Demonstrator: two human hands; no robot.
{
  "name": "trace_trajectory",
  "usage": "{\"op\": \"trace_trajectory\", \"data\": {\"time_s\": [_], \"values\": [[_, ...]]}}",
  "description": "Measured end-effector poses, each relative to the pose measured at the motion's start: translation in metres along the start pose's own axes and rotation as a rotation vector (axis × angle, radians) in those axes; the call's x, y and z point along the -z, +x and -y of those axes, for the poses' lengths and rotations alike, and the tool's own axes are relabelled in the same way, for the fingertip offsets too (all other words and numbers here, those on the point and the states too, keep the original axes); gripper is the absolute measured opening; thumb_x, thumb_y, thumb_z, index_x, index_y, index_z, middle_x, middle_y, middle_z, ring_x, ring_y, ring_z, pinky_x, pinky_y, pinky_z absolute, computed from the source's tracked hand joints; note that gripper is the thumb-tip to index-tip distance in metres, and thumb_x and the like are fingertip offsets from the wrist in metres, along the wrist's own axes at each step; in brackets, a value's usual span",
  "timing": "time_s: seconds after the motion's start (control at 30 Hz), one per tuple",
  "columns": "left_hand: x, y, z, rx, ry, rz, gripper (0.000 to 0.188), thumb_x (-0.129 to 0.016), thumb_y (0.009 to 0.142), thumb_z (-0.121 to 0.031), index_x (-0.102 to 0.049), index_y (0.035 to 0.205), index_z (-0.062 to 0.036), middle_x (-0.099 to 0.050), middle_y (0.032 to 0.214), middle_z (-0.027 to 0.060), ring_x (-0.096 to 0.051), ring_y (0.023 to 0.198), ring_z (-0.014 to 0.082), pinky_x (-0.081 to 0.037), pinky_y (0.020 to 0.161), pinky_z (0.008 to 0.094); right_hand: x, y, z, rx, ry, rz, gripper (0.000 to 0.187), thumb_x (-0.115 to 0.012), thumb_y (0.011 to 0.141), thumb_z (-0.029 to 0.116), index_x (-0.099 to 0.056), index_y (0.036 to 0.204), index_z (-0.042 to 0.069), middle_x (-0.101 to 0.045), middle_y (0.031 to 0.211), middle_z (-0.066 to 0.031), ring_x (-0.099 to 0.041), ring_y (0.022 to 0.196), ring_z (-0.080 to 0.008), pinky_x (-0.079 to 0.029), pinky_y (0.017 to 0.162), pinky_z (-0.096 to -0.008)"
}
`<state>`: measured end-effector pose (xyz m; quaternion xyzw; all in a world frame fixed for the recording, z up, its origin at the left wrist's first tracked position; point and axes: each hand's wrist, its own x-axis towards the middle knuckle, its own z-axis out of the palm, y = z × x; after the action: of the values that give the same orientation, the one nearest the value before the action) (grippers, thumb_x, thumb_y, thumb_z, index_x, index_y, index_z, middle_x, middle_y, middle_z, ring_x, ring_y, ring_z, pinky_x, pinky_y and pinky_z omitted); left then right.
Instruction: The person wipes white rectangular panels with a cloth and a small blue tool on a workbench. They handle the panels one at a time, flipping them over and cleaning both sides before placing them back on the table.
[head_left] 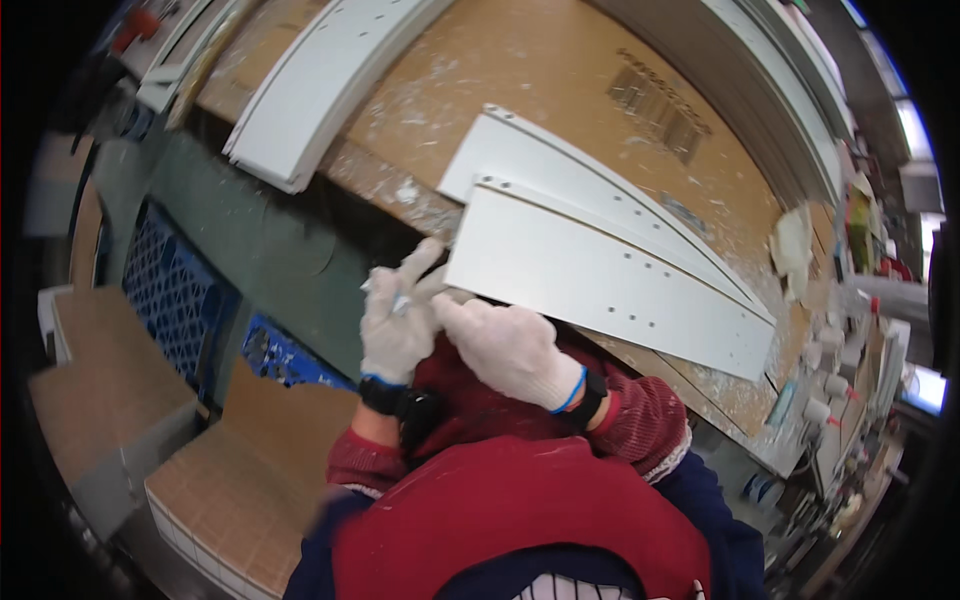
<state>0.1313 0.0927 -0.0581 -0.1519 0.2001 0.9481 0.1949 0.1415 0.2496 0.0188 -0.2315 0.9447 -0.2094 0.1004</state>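
My left hand (393,325), in a white knit glove, is raised just off the left end of the front white panel (610,290), its fingers apart. A small pale scrap shows among those fingers; its kind is too unclear to name. My right hand (505,345), gloved the same way, is closed with its fingertips pointing at the left palm. It lies along the panel's near edge, and whether it touches the panel or grips something small is hidden. Behind, a second white panel (560,165) lies partly under the front one. Both are long, flat boards with small drilled holes.
Brown cardboard (480,85) covers the bench. Stacked white panels (310,90) stand at its far left, more long boards (770,80) at the far right. Bottles (820,410) crowd the right side. Below left are a blue plastic pallet (180,290) and brown-topped stacks (240,480).
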Motion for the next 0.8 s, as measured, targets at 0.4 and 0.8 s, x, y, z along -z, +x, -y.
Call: {"op": "trace_trajectory", "data": {"time_s": [0.4,0.8], "values": [[-0.059,-0.008,0.001,-0.870,2.252,0.375,0.046,-0.058,0.086,-0.008,-0.055,0.133,-0.0078,-0.044,0.144,0.0160,-0.032,0.138,0.0374,-0.032,0.111,0.0414,0.033,-0.159,-0.120,-0.555,-0.096,-0.628,0.029,-0.054,0.089,0.011,-0.055,0.118,0.008,-0.062,0.079,-0.0114,-0.063,0.070,-0.0304,-0.051,0.059,-0.0398],[-0.046,0.012,0.018,-1.045,2.470,0.331,0.047,-0.045,0.096,-0.029,-0.050,0.136,-0.0055,-0.044,0.143,0.0174,-0.036,0.135,0.0417,-0.035,0.109,0.0465,0.066,-0.383,-0.239,-1.497,0.043,-0.982,0.030,-0.055,0.090,0.025,-0.061,0.110,0.003,-0.068,0.097,-0.0167,-0.064,0.089,-0.0286,-0.048,0.080,-0.0400]]}}
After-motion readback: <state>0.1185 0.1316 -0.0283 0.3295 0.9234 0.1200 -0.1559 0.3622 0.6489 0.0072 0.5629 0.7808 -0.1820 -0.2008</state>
